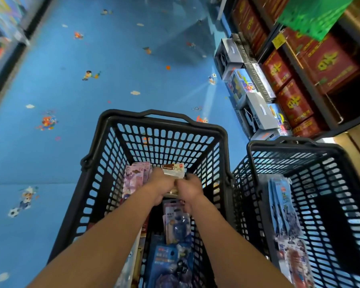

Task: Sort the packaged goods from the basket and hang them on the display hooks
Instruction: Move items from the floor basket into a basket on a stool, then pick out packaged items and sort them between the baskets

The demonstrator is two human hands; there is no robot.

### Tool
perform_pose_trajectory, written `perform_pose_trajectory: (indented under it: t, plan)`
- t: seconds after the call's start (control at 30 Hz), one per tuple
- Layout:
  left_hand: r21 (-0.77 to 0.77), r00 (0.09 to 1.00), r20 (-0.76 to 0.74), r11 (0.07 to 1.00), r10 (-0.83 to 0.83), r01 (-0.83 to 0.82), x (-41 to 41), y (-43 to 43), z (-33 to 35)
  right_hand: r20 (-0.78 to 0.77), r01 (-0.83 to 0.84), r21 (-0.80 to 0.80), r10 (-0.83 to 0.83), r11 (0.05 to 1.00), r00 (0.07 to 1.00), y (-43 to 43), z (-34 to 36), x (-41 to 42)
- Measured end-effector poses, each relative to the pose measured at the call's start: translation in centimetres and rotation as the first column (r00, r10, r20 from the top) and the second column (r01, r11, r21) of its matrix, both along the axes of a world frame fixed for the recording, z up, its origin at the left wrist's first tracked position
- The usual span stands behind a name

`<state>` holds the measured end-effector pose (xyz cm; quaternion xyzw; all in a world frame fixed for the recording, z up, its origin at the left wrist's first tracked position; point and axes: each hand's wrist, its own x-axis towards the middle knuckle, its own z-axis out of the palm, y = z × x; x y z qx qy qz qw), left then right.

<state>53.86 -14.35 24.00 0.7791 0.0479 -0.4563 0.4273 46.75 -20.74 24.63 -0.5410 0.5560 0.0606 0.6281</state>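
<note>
Nearest the lens, blue blister packs (170, 265) lie in the bottom of the black basket (104, 183), w/ a pink-and-blue carded item (176, 221) just beyond. Both forearms reach in over them. The left hand (160, 183) and right hand (190, 187) meet mid-basket, fingers curled round a small stack of beige packets (174, 169) w/ a brown header. Can't tell whether the stack is lifted or resting on the goods below. Pink packs (133, 177) stand by the basket's left wall, just beside the left hand. A second basket (256, 163) sits just beside on the right, holding more blue carded packs (281, 204). Beyond are a blue cartoon-print floor (71, 80) and boxed toys (256, 109) at the foot of a shelf (341, 125) of red boxes (295, 104). Step in hand is prob. the sort: pulling one product type out. No display hooks in view, so the next move likely calls for lifting the stack clear of the rim, keeping it squared, then turning to find the matching hook.
</note>
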Motion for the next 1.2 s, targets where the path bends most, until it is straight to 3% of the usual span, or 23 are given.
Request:
perform_pose_trajectory:
  t: [0.27, 0.47, 0.67, 0.83, 1.0, 1.1, 1.2]
  plan:
    - [-0.061, 0.972, 0.210, 0.990, -0.109, 0.124, -1.4, 2.9, 6.2, 0.137, -0.161, -0.133, 0.178, 0.978, 0.974, 1.0, 6.3, -3.0]
    - [-0.121, 0.933, 0.354, 0.986, -0.065, 0.115, -4.9, 5.8, 12.1, 0.190, -0.266, -0.323, 0.338, 0.908, 0.922, 1.4, 11.7, -7.3]
    - [-0.160, 0.902, 0.432, 0.985, 0.006, 0.070, -13.0, 8.2, 17.9, 0.243, -0.307, -0.437, 0.440, 0.846, 0.865, 1.8, 17.0, -15.8]
    - [-0.144, 0.858, 0.514, 0.984, -0.017, 0.106, -22.9, 9.9, 21.8, 0.379, -0.340, -0.383, 0.481, 0.859, 0.791, 1.3, 21.7, -26.7]
    - [-0.111, 0.882, 0.462, 0.981, -0.089, 0.157, -32.2, 10.7, 24.8, 0.233, -0.484, -0.488, 0.643, 0.726, 0.729, 0.4, 23.5, -36.9]
    - [-0.057, 0.850, 0.505, 0.977, -0.151, 0.207, -36.3, 11.1, 25.3, 0.178, -0.518, -0.516, 0.677, 0.682, 0.714, -0.3, 24.1, -41.7]
    - [-0.027, 0.904, 0.345, 0.961, -0.251, 0.276, -39.3, 11.3, 25.2, 0.142, -0.593, -0.477, 0.723, 0.648, 0.676, -0.3, 23.2, -45.2]
